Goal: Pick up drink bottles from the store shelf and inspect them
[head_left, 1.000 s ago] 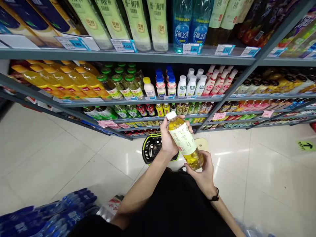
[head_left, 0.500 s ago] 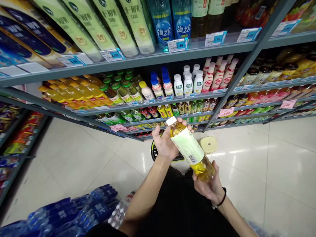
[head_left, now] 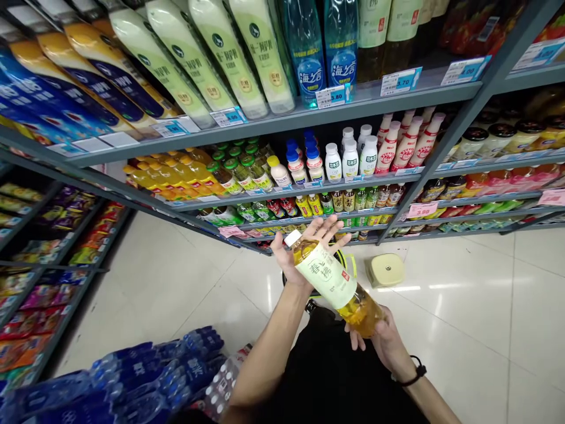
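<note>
A clear bottle of amber drink with a pale green label and a white cap lies tilted between my hands, cap end up and to the left. My left hand is under its neck, fingers stretched out and spread, the neck resting against the palm. Around the bottle's base, the fingers and thumb of my right hand are closed. The front of the label, with large characters, faces me. A dark bracelet circles my right wrist.
Shelves of bottled drinks run across in front, with price tags along the shelf edges. A dark basket with a yellow-green rim and a pale yellow stool stand on the floor. Blue packs of bottles lie lower left.
The bottle has turned about its length, so its barcode side gave way to the label's front. My left fingers have uncurled and spread. The view has shifted slightly left.
</note>
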The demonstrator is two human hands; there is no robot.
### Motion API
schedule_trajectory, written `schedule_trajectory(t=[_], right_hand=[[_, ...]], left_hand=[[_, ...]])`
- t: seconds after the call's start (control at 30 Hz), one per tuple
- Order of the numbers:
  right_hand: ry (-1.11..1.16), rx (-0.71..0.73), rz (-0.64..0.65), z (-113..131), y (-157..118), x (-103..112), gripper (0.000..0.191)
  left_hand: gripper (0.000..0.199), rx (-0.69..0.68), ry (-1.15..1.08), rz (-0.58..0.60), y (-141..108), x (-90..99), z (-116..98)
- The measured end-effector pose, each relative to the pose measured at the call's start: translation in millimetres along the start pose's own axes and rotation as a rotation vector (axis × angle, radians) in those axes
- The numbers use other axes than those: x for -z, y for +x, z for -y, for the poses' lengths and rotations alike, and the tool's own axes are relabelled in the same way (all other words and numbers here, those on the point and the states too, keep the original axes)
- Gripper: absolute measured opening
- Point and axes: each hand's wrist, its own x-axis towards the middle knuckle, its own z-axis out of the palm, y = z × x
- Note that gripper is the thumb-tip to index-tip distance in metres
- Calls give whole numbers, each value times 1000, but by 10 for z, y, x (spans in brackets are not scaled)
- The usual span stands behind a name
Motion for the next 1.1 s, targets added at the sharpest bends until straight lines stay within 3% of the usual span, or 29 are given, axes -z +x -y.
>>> schedule_trajectory(t=[0.07, 0.17, 0.3, 0.4, 0.53, 0.6, 0.67, 0.73, 0.8, 0.97, 1.1], right_hand=[[-145, 112, -82, -42, 5, 40, 53], [-471, 316, -170, -109, 6, 123, 57], [-1015, 555, -135, -215, 70, 261, 68], [-1185, 613, -107, -369, 146, 417, 69], [-1167, 478, -101, -631, 155, 752, 63], [-1152, 359, -79, -750, 110, 960, 60], [-1133, 235, -45, -856, 54, 1163, 57], [-1119, 106, -12, -965, 7, 1339, 56], [-1129, 5, -4, -1096, -12, 1481, 55], [-1208, -131, -5, -1515, 108, 1742, 60], [-1310, -285, 52, -1843, 368, 1917, 63]], left_hand=[[69, -30, -30, -52, 10, 62, -17], [65, -77, -20, -95, -5, 157, -56], [60, -121, 16, -110, -60, 315, -56], [61, -133, 55, -115, -113, 494, 35], [57, -70, 330, -39, -215, 868, 165], [49, 132, 572, 61, -270, 1109, 175], [44, 431, 800, 159, -300, 1372, 160], [52, 683, 992, 186, -288, 1640, 161], [62, 827, 1139, 169, -228, 1900, 199], [60, 1000, 1285, 216, 44, 2434, 352], [54, 1227, 1216, 331, 232, 2792, 434]])
